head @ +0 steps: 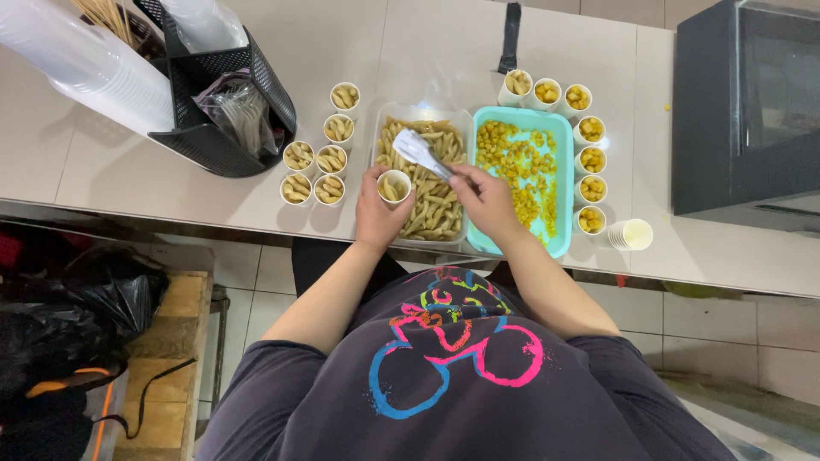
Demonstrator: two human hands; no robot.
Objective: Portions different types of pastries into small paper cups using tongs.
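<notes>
A pale tiled counter [128,183] is running across the upper half of the frame, with floor tiles and a dark bag showing below it at lower left, and a dark box-like appliance [747,111] sitting at upper right.

At the centre, the person is leaning over the counter. The left hand [380,209] is wrapped around a small paper cup [394,186], holding it upright over the near edge of a clear tray of pale fried sticks [436,205]. The right hand [487,201] is gripping white tongs [418,149], whose tips are lying over the sticks, just above the cup.

The step in hand appears to be portioning sticks into the cup, which is already holding a few. The next move seems to call for pinching a small bunch and dropping it cleanly into the narrow mouth.

Left of the tray, seven filled cups [318,162] are standing in a cluster. Right of it, a teal tray of yellow nuggets [559,183] is touching the clear tray, ringed by cups of yellow pieces [591,162]. A stack of empty cups [632,234] is lying at right. A black mesh basket [218,119] is sitting at upper left.
</notes>
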